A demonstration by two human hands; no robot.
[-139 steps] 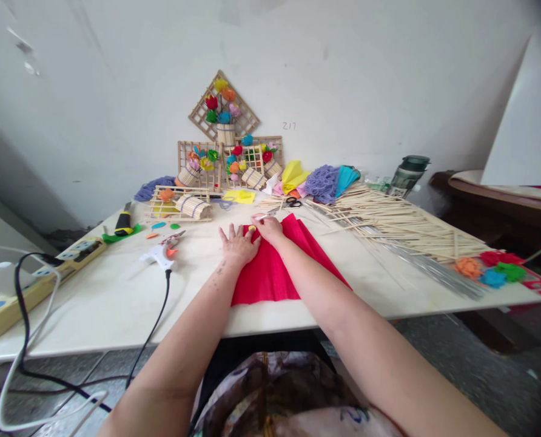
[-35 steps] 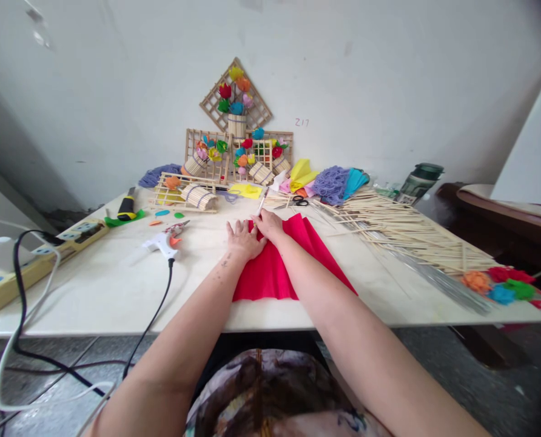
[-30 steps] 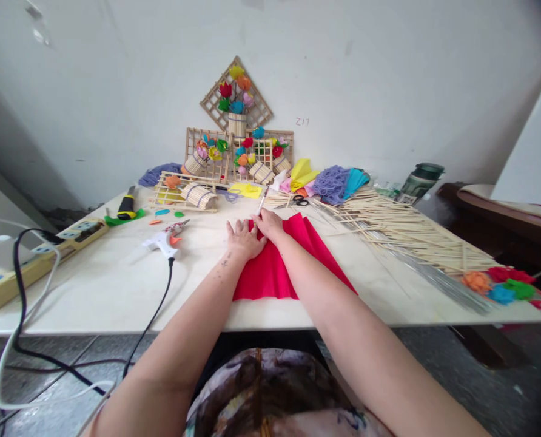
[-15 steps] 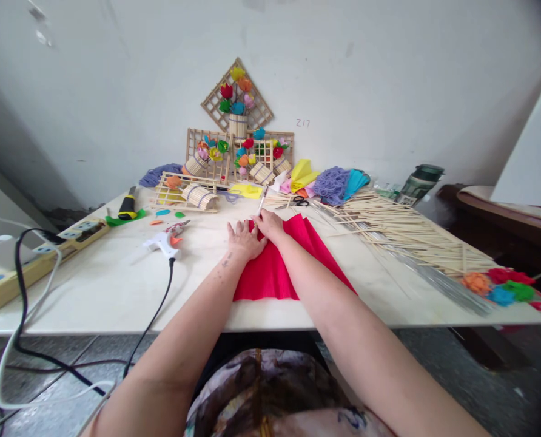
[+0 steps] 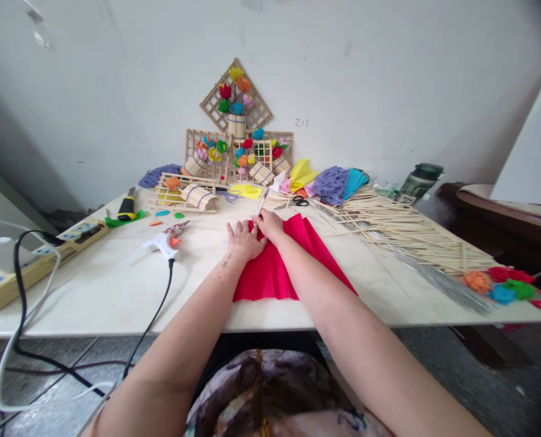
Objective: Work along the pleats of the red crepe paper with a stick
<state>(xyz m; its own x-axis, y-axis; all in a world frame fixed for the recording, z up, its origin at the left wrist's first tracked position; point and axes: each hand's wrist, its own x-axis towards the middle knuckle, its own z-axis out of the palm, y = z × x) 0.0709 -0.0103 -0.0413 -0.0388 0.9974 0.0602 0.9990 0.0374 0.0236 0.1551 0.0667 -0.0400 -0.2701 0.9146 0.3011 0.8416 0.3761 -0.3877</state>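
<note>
A sheet of red crepe paper (image 5: 265, 276) lies on the table in front of me, with folds running down it. My left hand (image 5: 244, 241) rests on its upper left part, palm down and fingers spread. Close beside it, my right hand (image 5: 270, 224) is closed around a slim white pen (image 5: 262, 201), whose upper end points away from me. The pen's tip is hidden by my fingers, at the paper's far edge. To the left lies a white glue gun (image 5: 164, 243) with an orange trigger.
Stick lattices with paper flowers (image 5: 236, 97) stand against the wall. Many thin wooden sticks (image 5: 407, 224) and wires (image 5: 438, 282) cover the right side. Black scissors (image 5: 299, 201), a yellow-black utility knife (image 5: 127, 206), a power strip (image 5: 84, 233) and a bottle (image 5: 420, 182) also lie or stand around.
Both hands stay in almost the same place on the red crepe paper. The view has shifted very slightly; nothing was picked up or let go.
</note>
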